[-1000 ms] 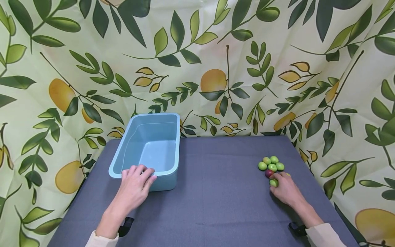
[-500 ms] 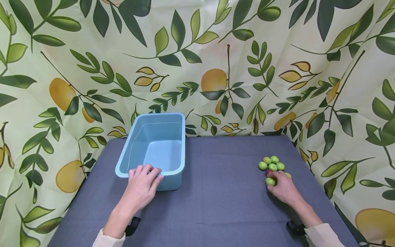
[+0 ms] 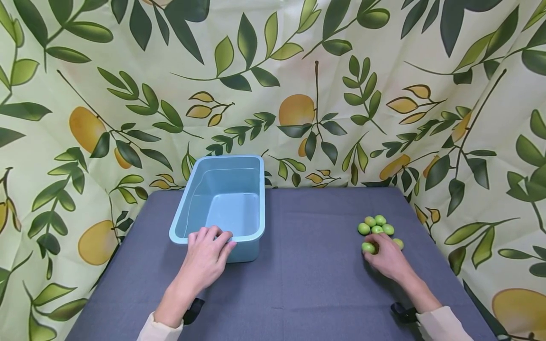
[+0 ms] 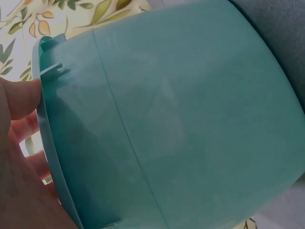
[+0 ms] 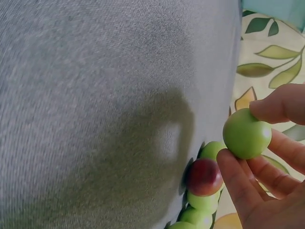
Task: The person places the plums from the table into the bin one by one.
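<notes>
With my left hand [image 3: 204, 258] I grip the near rim of a light blue plastic tub [image 3: 261, 199]. The left wrist view has the thumb and fingers on either side of the tub's rim [image 4: 44, 114], beside its smooth outer wall. My right hand [image 3: 389, 259] pinches a small round green plum [image 5: 247, 133] between thumb and fingertips, above the cloth. Behind and beside that hand lie several more green plums [image 3: 380, 219]. One dark red plum [image 5: 205, 177] among them shows in the right wrist view; in the head view the hand hides it.
A dark blue-grey cloth [image 3: 315, 265] covers the table, and its surface stretches between the tub and the plums. Behind and along the sides hangs a cream curtain [image 3: 256, 42] printed with leaves and oranges.
The tub has slid to the right with my left hand on its rim. My right hand has picked up a green plum and drawn it slightly left, away from the others.
</notes>
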